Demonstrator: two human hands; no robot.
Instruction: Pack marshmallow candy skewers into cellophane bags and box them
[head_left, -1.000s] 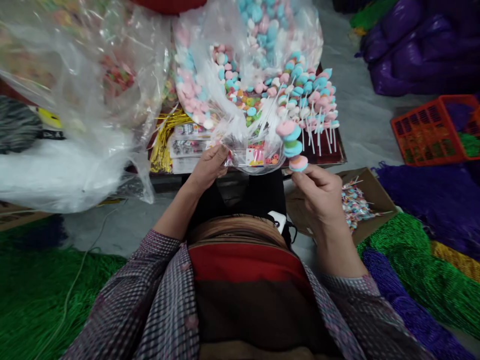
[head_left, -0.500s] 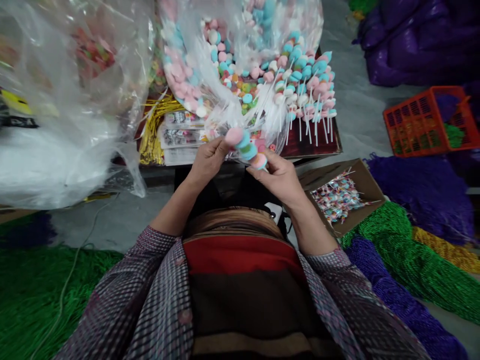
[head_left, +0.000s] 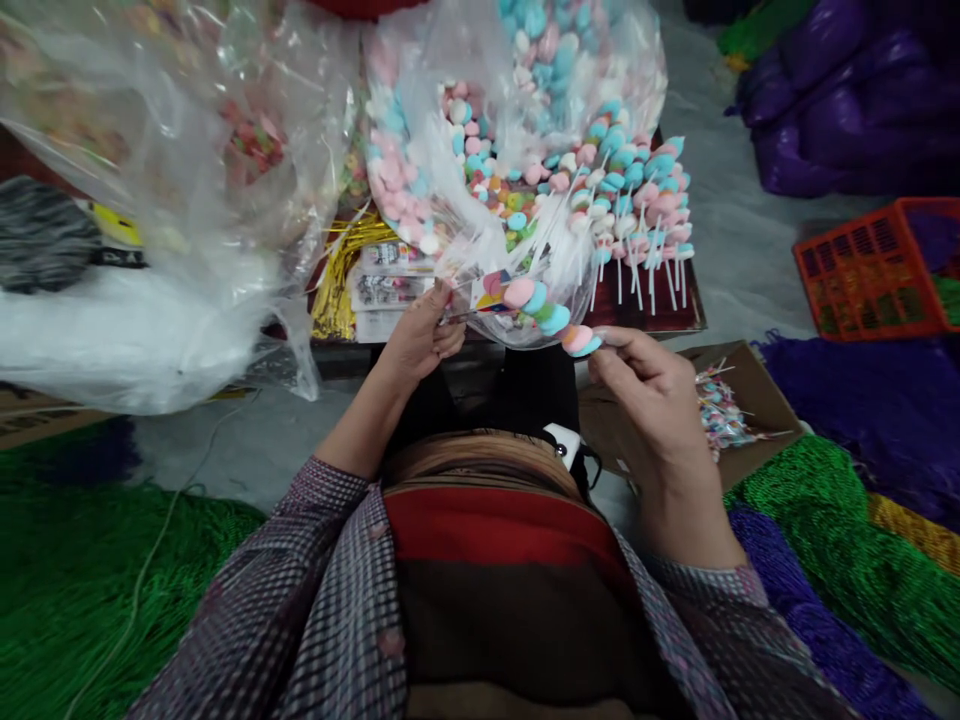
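Note:
My right hand [head_left: 651,385] is closed in a pinch on the lower end of a marshmallow skewer [head_left: 551,318], a row of pink, blue and green candies on a stick. The skewer points up and to the left, in front of the table edge. My left hand [head_left: 426,335] is closed on a small clear plastic wrapper [head_left: 484,292] with a coloured print. The wrapper's open end faces the skewer's tip; whether they touch I cannot tell. Finished-looking skewers [head_left: 637,200] with white sticks lie piled on the table's right side.
Clear bags of marshmallows [head_left: 390,170] and gummies [head_left: 259,140] cover the table. Gold twist ties [head_left: 337,300] and printed wrappers [head_left: 390,290] lie near its front edge. At right stand a cardboard box [head_left: 765,400] of wrapped skewers and an orange crate [head_left: 847,285]. Green strands [head_left: 810,490] lie below.
My right hand has moved right with the skewer. My left hand has let go of the skewer's top end and now holds a clear wrapper. The view has shifted slightly left.

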